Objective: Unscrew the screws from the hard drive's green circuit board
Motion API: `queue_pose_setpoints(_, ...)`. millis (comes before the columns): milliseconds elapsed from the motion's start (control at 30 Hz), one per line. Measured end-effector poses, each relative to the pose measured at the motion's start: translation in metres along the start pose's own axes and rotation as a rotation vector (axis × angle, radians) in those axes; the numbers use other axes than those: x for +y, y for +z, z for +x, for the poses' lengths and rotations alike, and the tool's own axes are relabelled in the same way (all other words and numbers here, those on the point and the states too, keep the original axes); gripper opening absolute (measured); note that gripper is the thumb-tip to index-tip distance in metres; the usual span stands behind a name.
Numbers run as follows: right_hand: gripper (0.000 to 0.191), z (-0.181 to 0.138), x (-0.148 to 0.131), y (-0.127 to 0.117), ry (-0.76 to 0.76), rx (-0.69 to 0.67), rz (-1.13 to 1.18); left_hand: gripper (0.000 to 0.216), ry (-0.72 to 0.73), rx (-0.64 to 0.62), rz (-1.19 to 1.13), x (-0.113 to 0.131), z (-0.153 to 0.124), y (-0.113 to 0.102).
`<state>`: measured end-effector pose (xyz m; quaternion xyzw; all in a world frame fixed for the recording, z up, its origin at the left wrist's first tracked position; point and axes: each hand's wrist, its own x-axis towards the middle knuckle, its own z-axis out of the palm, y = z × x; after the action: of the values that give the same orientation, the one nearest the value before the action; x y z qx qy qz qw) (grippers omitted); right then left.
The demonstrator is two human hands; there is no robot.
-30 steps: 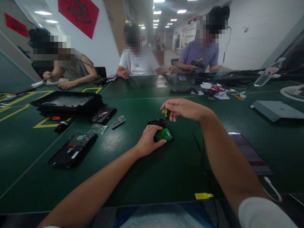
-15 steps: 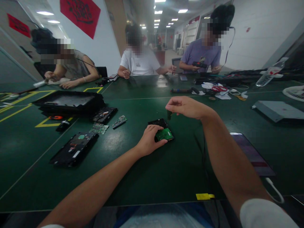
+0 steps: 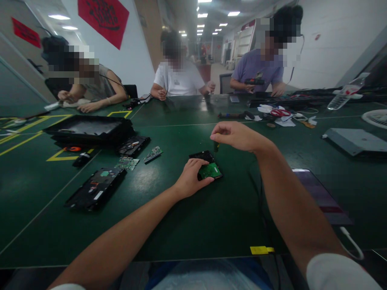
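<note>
My left hand (image 3: 191,177) grips a small black hard drive (image 3: 202,156) with a green circuit board (image 3: 211,171) facing up, pressing it to the green table (image 3: 169,217). My right hand (image 3: 237,135) hovers just above the drive's far right corner, fingers pinched round a small dark screwdriver (image 3: 215,146) that points down at the drive.
To the left lie an opened drive (image 3: 96,187), loose circuit boards (image 3: 127,163) (image 3: 152,154), another drive (image 3: 134,145) and a black tray (image 3: 86,129). A phone (image 3: 320,197) with a cable lies at right, a grey box (image 3: 353,141) beyond. Three people work along the far edge.
My right hand turned over the screwdriver, so its yellow-marked handle is now hidden, and shifted slightly right above the drive. My left hand stayed on the drive.
</note>
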<state>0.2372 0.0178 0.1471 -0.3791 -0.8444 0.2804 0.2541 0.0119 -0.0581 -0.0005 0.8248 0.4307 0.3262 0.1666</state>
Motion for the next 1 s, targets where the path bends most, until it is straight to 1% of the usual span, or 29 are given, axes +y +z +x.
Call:
queue_pose_setpoints(100, 0.028, -0.001, -0.001, 0.002, -0.001, -0.01, 0.007, 0.054, 0.006, 0.008, -0.002, 0.0, 0.0, 0.0)
queue_pose_setpoints(167, 0.028, -0.001, -0.002, 0.003, 0.027, -0.028, 0.012, 0.053, 0.017, 0.02, -0.007, -0.001, -0.001, 0.001)
queue_pose_setpoints(267, 0.023, -0.002, -0.003, 0.004, 0.075, -0.022, -0.007, 0.053, 0.022, 0.024, -0.01, -0.002, -0.001, 0.003)
queue_pose_setpoints(367, 0.019, -0.003, -0.003, 0.003, 0.09, -0.019, 0.0, 0.055, 0.013, 0.017, -0.01, -0.003, 0.0, 0.003)
queue_pose_setpoints(433, 0.022, -0.003, -0.002, 0.002, 0.078, -0.05, 0.032, 0.054, 0.007, 0.012, -0.009, -0.002, 0.0, 0.002)
queue_pose_setpoints(567, 0.037, -0.002, 0.001, 0.002, 0.046, -0.105, 0.082, 0.052, -0.001, 0.012, -0.017, 0.001, 0.0, 0.001)
queue_pose_setpoints(633, 0.04, -0.002, 0.002, 0.001, 0.059, -0.129, 0.139, 0.049, -0.013, 0.018, -0.026, 0.001, 0.0, 0.001)
queue_pose_setpoints(767, 0.028, -0.005, -0.003, -0.002, 0.107, -0.194, 0.313, 0.04, -0.019, 0.035, -0.058, 0.002, 0.0, 0.001)
queue_pose_setpoints(833, 0.024, -0.007, -0.008, -0.004, 0.134, -0.215, 0.351, 0.038, -0.019, 0.043, -0.067, 0.002, 0.0, 0.002)
queue_pose_setpoints(900, 0.021, -0.008, -0.01, -0.005, 0.144, -0.205, 0.331, 0.038, -0.021, 0.043, -0.067, 0.002, 0.0, 0.002)
queue_pose_setpoints(1000, 0.019, -0.006, -0.009, -0.005, 0.122, -0.132, 0.224, 0.038, -0.013, 0.032, -0.067, 0.001, 0.0, 0.002)
